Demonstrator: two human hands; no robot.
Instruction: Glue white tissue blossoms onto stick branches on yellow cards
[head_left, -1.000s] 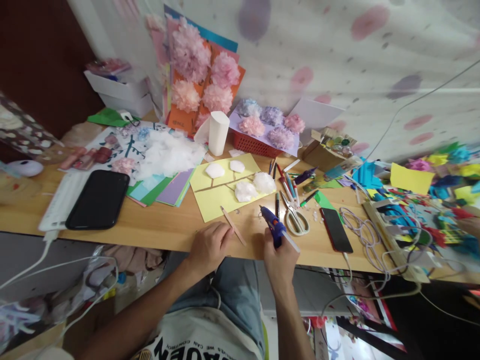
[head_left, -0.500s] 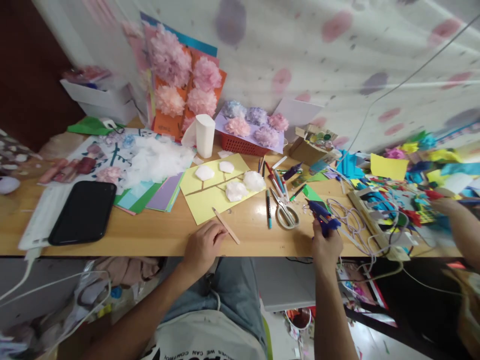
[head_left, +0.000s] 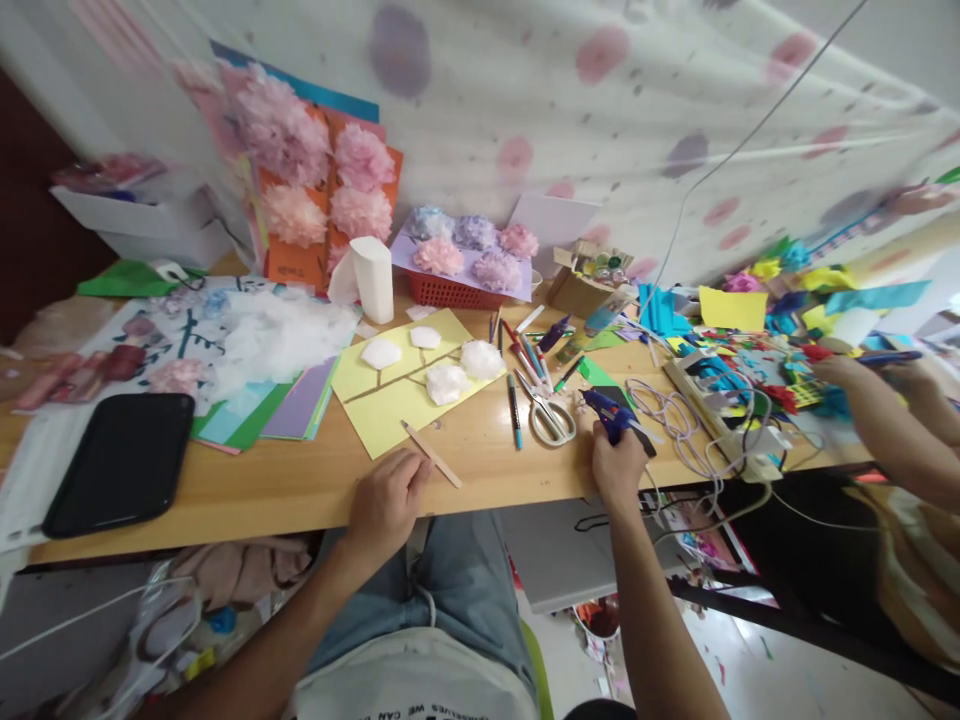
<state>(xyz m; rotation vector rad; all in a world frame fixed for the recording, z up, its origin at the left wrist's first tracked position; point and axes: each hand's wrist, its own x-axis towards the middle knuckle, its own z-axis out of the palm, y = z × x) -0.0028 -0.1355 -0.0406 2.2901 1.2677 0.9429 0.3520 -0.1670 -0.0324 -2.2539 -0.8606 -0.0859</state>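
Note:
My left hand [head_left: 386, 500] rests at the table's front edge with its fingers curled; what they hold, if anything, is hidden. Right beside its fingertips lies a flat wooden stick [head_left: 442, 467]. A blue glue gun [head_left: 609, 412] is gripped by my right hand [head_left: 619, 465], over a dark flat piece [head_left: 643, 440] on the table. Farther back is a yellow sheet [head_left: 375, 430] with a brown branch drawn on it, two white paper shapes and two white fluffy puffs. White-handled scissors [head_left: 551, 418] lie between the sheet and the glue gun.
Left are a black phone [head_left: 124, 465], coloured paper [head_left: 296, 410] and white fluff [head_left: 277, 330]. Several pens [head_left: 515, 410] lie near the scissors. A power strip [head_left: 724, 420] with tangled cords [head_left: 671, 425] stands right. A co-worker's arm [head_left: 877, 420] reaches in over colourful scraps.
The view has shifted, so most things appear farther left. The dark flat piece now shows under the glue gun. My left hand stays beside the stick; the co-worker's hands have moved.

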